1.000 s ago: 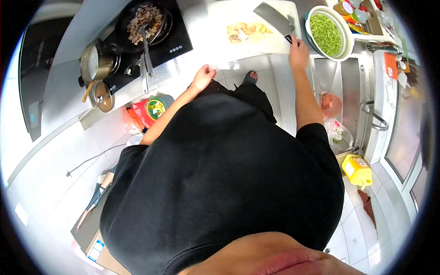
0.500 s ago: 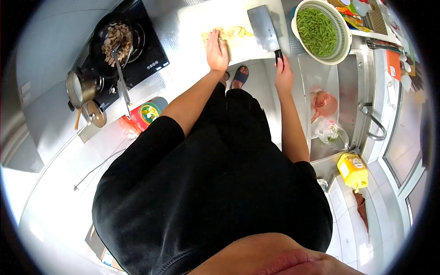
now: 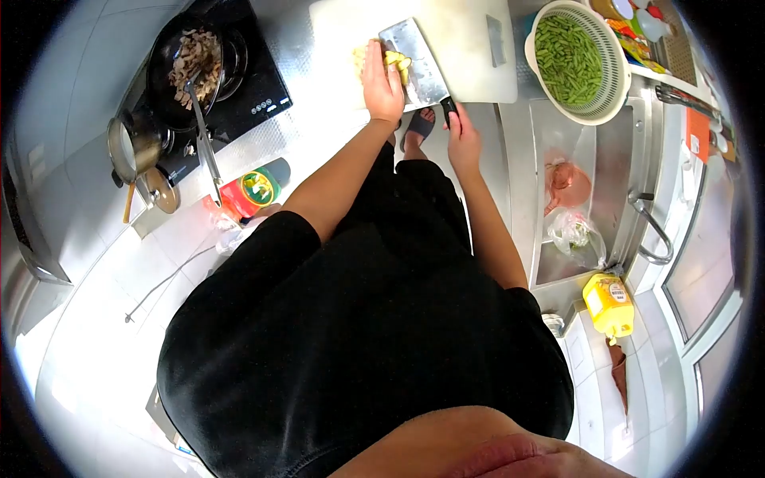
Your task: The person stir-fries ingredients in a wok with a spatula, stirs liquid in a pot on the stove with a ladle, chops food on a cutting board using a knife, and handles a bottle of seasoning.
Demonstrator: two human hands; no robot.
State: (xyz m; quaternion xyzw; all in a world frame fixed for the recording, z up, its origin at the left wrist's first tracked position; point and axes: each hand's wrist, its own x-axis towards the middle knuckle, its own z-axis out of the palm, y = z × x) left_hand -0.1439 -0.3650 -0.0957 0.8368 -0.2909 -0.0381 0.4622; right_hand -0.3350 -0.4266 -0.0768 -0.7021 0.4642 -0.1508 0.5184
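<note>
My right hand [image 3: 464, 142] is closed around the black handle of a cleaver [image 3: 416, 62]. Its broad steel blade lies flat or nearly flat over the white cutting board [image 3: 470, 24]. Pale yellow chopped pieces [image 3: 396, 60] are heaped at the blade's left edge; their kind is too small to tell. My left hand [image 3: 384, 92] rests beside and partly over this heap, fingers stretched out and the thumb towards the blade. The fingers hide part of the heap.
At left, a wok [image 3: 185, 103] of browned meat pieces, with a metal utensil in it, sits on the black cooktop [image 3: 267, 88], near a pot [image 3: 137, 149]. At right, a colander [image 3: 623, 84] holds cut green beans [image 3: 567, 60] beside the sink [image 3: 550, 263]. A yellow jug [image 3: 608, 307] stands lower right.
The cleaver has moved left across the board, from apart to right against the yellow pieces and my left hand. My right hand moved left with it. The pieces are bunched closer together.
</note>
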